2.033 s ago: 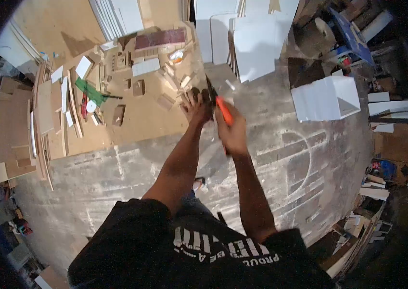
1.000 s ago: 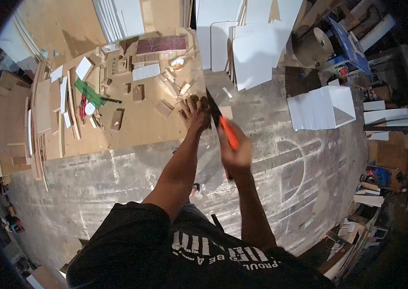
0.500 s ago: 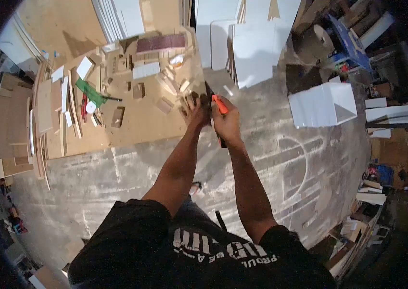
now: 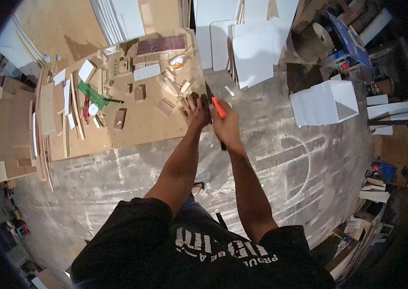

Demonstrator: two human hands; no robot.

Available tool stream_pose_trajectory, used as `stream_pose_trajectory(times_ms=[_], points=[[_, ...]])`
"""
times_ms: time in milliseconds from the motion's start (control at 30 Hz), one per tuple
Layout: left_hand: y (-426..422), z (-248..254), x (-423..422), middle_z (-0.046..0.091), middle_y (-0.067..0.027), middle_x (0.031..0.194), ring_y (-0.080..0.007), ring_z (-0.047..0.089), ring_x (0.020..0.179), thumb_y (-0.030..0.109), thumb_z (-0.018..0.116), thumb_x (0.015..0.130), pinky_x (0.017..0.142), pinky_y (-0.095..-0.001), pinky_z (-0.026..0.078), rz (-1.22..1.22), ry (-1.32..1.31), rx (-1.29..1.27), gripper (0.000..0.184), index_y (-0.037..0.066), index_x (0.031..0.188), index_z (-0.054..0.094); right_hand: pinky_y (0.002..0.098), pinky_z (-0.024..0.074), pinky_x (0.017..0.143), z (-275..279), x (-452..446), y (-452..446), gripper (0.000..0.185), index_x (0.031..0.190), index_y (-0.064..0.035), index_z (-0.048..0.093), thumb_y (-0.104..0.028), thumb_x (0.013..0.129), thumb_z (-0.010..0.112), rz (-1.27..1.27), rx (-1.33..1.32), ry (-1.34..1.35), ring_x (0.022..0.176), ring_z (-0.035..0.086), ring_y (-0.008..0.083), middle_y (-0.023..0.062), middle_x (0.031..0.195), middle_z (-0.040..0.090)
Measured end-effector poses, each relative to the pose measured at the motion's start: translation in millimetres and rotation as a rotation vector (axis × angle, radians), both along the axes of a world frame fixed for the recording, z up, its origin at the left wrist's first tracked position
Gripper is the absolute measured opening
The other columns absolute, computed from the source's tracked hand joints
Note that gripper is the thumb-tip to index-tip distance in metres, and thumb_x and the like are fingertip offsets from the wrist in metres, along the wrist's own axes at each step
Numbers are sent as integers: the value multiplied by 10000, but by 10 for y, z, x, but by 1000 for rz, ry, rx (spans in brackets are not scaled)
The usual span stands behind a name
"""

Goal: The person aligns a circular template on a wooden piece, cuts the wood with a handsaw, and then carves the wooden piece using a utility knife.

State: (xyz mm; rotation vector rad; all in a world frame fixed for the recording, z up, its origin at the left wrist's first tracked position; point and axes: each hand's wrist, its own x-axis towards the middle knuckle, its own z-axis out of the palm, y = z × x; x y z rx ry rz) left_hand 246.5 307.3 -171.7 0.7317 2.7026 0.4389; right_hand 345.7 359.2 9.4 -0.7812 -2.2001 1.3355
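At the right edge of the wooden work table [image 4: 141, 130], my left hand [image 4: 197, 114] lies with its fingers spread, pressing down near the corner. Small dark pieces are under or beside its fingertips; I cannot make out their shape. My right hand [image 4: 227, 127] is just beyond that edge, closed round the orange handle of what looks like a handsaw [image 4: 219, 108]. A narrow dark strip, probably its blade, runs forward along the table edge, and a black end shows below my hand. Small wood offcuts [image 4: 166, 106] lie left of my left hand.
On the table are several wood blocks [image 4: 120, 118], a green tool [image 4: 92, 95], a roll of white tape [image 4: 93, 110] and a dark red board [image 4: 161, 45]. White panels [image 4: 253, 53] lean at the back. A white box [image 4: 324, 102] stands on the concrete floor [image 4: 271, 168] to the right.
My right hand and the orange handle have shifted very slightly. My left hand stays pressed at the table edge. The whole view has moved a little.
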Motion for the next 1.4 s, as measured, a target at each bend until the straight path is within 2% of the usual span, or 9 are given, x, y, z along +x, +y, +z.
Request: stream_pose_trajectory(times_ms=[133,367,433,467,600,967,1167,1267,1400], points=[[82,249,-34,131,-181,1601,-463,16,1470,479,480,922,1123,-630,93,49,-70,63,654,161,1476,343,378,478,969,831,740,-357,355,1226,38,597,-142,922,636,-16,-144,-78,1114,642,326,245,1188,645],[125,256,-96,94,-193,1609,-440,-10,1478,424,521,904,1129,-610,69,-14,-44,14,665,167,1487,329,372,509,871,28,-20,37,339,1188,49,604,-169,928,615,-14,-3,12,1014,660,334,245,1086,672],[60,180,-66,109,-185,1606,-441,12,1476,426,516,910,1128,-611,78,6,-45,-11,656,170,1486,333,344,503,842,62,-106,18,364,1183,63,608,-205,937,628,-34,-75,-90,958,663,246,222,1036,690],[16,140,-39,162,-185,1583,-445,46,1469,445,532,898,1123,-617,93,-33,26,-50,673,173,1482,338,399,508,879,113,50,-42,340,1197,54,589,-153,927,597,27,-64,44,1041,650,399,271,1107,655],[75,-70,-61,183,-192,1567,-449,44,1466,483,540,884,1116,-629,91,14,11,43,713,180,1493,324,392,467,980,935,832,-377,392,1245,64,572,-149,920,621,-4,-103,-83,1160,609,376,287,1201,621],[25,408,-28,176,-147,1582,-426,30,1475,511,483,909,1134,-593,85,-43,-27,-56,688,163,1485,340,341,507,832,-153,30,9,343,1155,56,627,-199,927,634,-45,25,56,923,670,309,253,1049,676],[104,244,-57,36,-159,1630,-404,-52,1491,558,454,922,1136,-604,52,12,-138,-47,726,168,1518,313,382,510,893,1034,910,-479,349,1202,46,609,-158,919,625,-84,-178,-106,1064,658,373,274,1134,654],[56,23,-79,52,-182,1621,-423,-46,1485,562,467,912,1132,-606,51,-23,-55,-36,746,146,1512,313,379,521,859,411,626,-206,333,1186,53,609,-139,915,622,-4,4,37,1035,669,368,275,1121,656],[80,125,-85,117,-186,1596,-428,13,1475,586,494,884,1108,-610,103,1,-15,4,760,134,1478,352,317,499,848,-140,-63,80,310,1158,68,620,-136,925,632,-55,-102,-40,953,652,201,217,1032,691]])
